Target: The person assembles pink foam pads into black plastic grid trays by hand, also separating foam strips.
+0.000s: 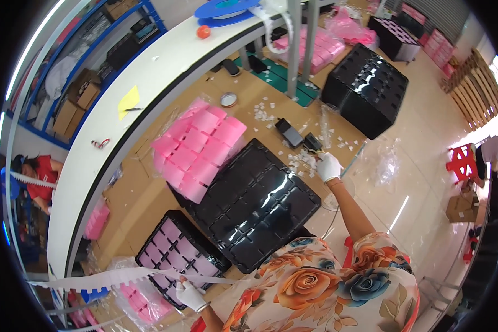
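My right hand (329, 166), in a white glove, reaches forward with its fingers closed on a small black tool (313, 144) among white paper scraps (300, 160). My left hand (191, 295), also gloved, sits at the near edge of a black compartment tray (149, 255) filled with pink pieces. A white perforated strip (121, 276) runs just above that hand; whether the fingers grip it is unclear. Between my hands lies a glossy black tray stack (254, 205).
A pile of pink sheets (199, 149) lies beyond the stack, with a second small black device (289, 131) and a round lid (228, 99) nearby. Another black tray stack (365, 88) stands far right. A white curved bench (121, 127) borders the left, where another person (38, 177) works. A red stool (462, 161) stands right.
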The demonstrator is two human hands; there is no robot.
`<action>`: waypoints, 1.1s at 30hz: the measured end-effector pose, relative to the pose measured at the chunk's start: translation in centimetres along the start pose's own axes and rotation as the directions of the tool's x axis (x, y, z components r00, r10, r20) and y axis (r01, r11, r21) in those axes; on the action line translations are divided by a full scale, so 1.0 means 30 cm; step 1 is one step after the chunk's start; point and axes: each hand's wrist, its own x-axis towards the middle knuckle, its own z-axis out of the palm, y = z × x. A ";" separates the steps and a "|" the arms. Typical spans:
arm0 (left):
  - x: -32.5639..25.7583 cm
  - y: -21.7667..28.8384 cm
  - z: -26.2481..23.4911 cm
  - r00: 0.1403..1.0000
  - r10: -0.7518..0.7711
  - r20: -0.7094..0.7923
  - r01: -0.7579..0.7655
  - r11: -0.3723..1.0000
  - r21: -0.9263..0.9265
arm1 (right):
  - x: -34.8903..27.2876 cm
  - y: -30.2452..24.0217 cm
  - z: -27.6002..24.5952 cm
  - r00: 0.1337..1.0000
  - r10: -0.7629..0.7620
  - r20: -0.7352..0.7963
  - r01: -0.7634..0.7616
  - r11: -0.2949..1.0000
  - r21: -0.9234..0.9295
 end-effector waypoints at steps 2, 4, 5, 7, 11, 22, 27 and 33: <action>-0.010 -0.005 -0.028 0.983 -0.130 0.126 0.132 0.991 -0.009 | 0.018 -0.026 -0.010 0.989 -0.110 -0.101 0.118 0.990 0.071; -0.055 0.024 0.001 0.979 -0.135 0.153 0.161 0.972 -0.172 | 0.067 -0.078 0.041 0.985 -0.143 -0.093 0.160 0.961 0.223; -0.086 0.044 0.025 0.973 -0.124 0.197 0.184 0.927 -0.326 | 0.090 -0.114 0.059 0.983 -0.157 -0.095 0.181 0.914 0.363; -0.122 0.037 0.069 0.938 -0.155 0.309 0.274 0.878 -0.391 | 0.137 -0.222 0.118 0.982 -0.188 -0.003 0.159 0.822 0.547; -0.071 0.109 0.238 0.907 -0.124 0.402 0.272 0.902 -0.336 | 0.254 -0.481 0.192 0.941 -0.332 -0.068 0.325 0.825 0.463; 0.436 0.078 0.536 0.967 -0.151 -0.204 -0.031 0.726 -0.687 | 0.480 -0.723 0.413 0.930 -0.347 0.123 0.302 0.910 0.285; 0.230 0.078 0.289 0.798 0.147 -0.584 -0.213 0.976 -0.045 | 0.345 -0.748 0.318 0.951 -0.264 0.162 0.104 0.765 0.635; -0.098 0.015 0.314 0.928 0.368 0.060 -0.370 0.888 0.272 | 0.181 -0.663 0.234 0.869 -0.171 0.465 -0.284 0.597 0.750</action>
